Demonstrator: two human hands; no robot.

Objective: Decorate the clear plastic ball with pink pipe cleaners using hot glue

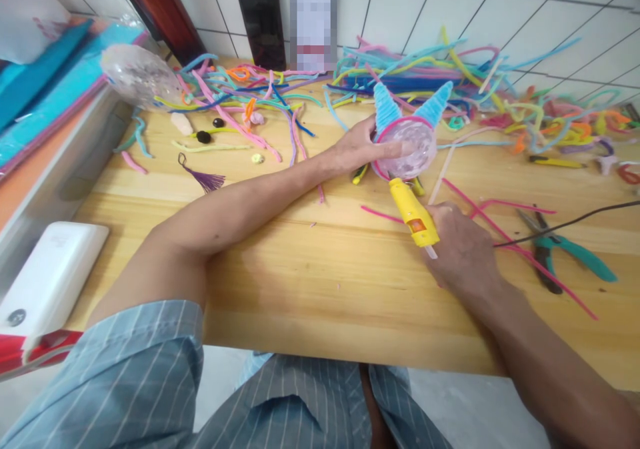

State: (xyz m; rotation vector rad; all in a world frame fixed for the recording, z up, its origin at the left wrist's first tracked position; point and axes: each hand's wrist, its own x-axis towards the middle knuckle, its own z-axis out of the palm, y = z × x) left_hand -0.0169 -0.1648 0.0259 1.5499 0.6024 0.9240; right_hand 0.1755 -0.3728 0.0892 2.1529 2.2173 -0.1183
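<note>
My left hand (367, 147) is closed on a round clear plastic piece (413, 152) with a pink rim. Two light-blue pointed shapes (434, 110), wound like pipe cleaner, stick up from its far side. My right hand (463, 239) grips a yellow hot glue gun (411, 212); its nozzle is at the near left edge of the pink rim, but I cannot tell whether it touches. A clear glue stick (433, 252) pokes out of the gun's back end. Pink pipe cleaners (500, 232) lie beside and under my right hand.
Pliers with teal and black handles (555, 252) lie at the right, near the black cord (575, 221). Many coloured pipe cleaners (400, 69) are heaped along the tiled wall. A purple tassel (207, 177) and a white power bank (53, 279) are at the left.
</note>
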